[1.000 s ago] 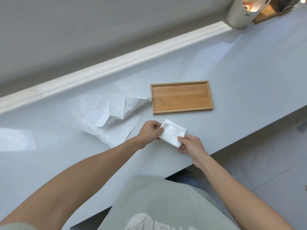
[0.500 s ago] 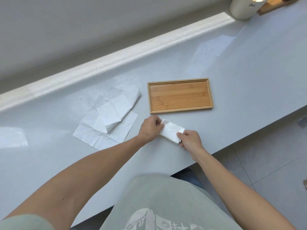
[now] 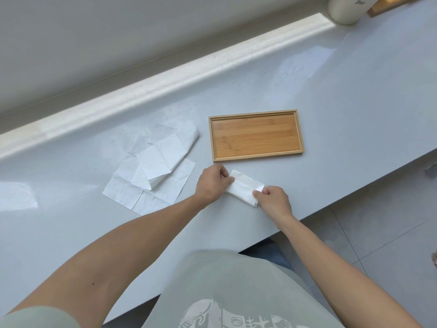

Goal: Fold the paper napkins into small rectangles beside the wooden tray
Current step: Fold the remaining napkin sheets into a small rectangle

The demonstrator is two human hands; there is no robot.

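Note:
A white paper napkin [image 3: 244, 188], folded into a small rectangle, lies on the grey counter just in front of the empty wooden tray [image 3: 255, 134]. My left hand [image 3: 214, 183] pinches its left end with curled fingers. My right hand [image 3: 272, 201] pinches its right near corner, where the layered edges show. To the left lie loose napkins [image 3: 151, 171]: one spread flat with crease lines, with a crumpled, half-folded one on top of it.
The counter's front edge runs diagonally close to my right hand, with tiled floor [image 3: 378, 233] beyond it. A raised ledge [image 3: 142, 98] runs along the back. A white cylindrical container [image 3: 345, 9] and a wooden board [image 3: 390, 2] stand at the far right corner.
The napkin between my hands went from a larger raised square to a narrower rectangle lying on the counter. The loose napkins at the left settled flatter.

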